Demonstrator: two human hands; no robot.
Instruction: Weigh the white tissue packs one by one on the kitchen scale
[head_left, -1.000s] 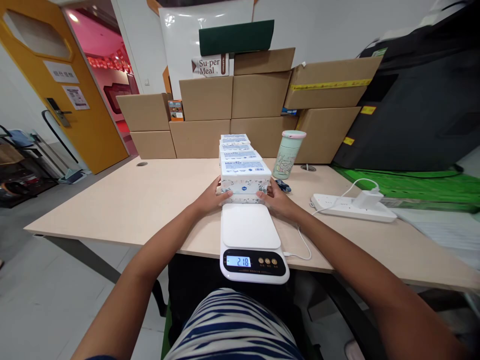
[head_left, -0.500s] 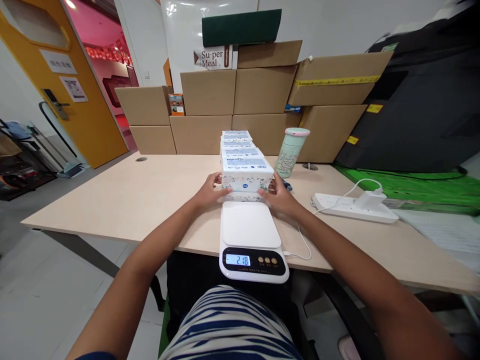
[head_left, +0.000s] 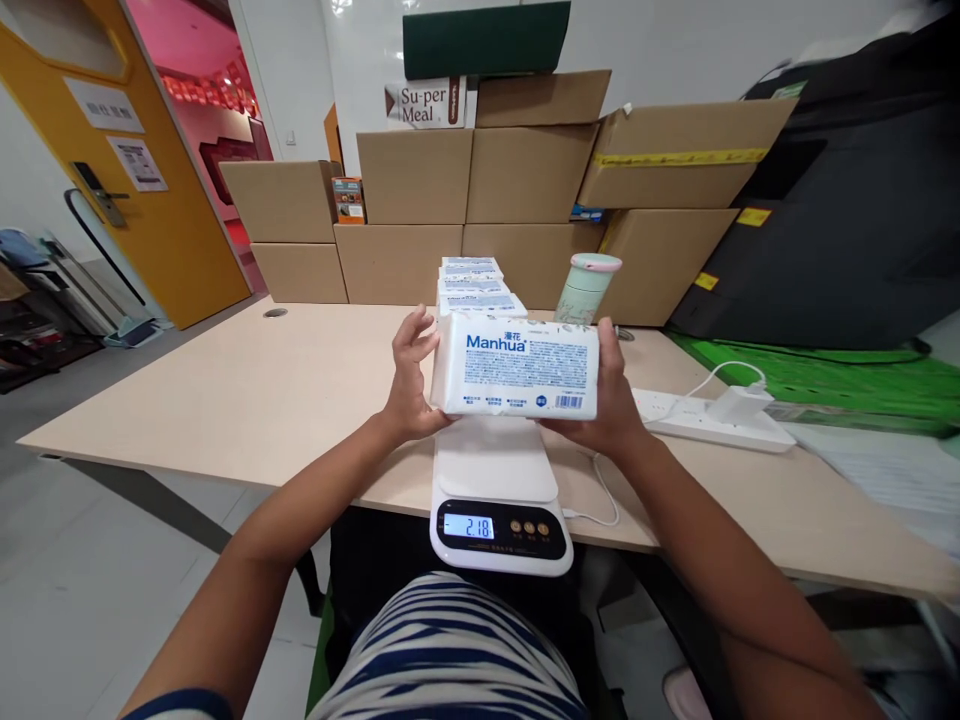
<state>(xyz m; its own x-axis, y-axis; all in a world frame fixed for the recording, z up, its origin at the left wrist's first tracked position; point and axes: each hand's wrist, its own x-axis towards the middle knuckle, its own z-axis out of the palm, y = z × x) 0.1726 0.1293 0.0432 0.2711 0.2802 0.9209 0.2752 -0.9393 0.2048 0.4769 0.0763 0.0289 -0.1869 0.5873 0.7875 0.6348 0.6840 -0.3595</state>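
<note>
A white tissue pack (head_left: 517, 370) with blue "Manhua" print is tilted so its printed face turns toward me. It is held above the far part of a white kitchen scale (head_left: 499, 465). My left hand (head_left: 412, 385) is at its left end, fingers up the side and thumb along the lower edge. My right hand (head_left: 615, 400) grips the right end, fingers partly hidden behind the pack. The scale's lit display (head_left: 469, 527) reads 2.18. Behind the held pack, more tissue packs (head_left: 472, 285) stand in a row, their lower parts hidden.
A pale green tumbler (head_left: 587, 290) stands behind my right hand. To the right lies a white power strip (head_left: 712, 420), and a white cable (head_left: 611, 495) runs to the scale. Cardboard boxes (head_left: 412, 180) are stacked along the back of the desk (head_left: 225, 390).
Both hands have raised the front tissue pack off the row and tipped its printed face toward me. The scale reading stays at 2.18.
</note>
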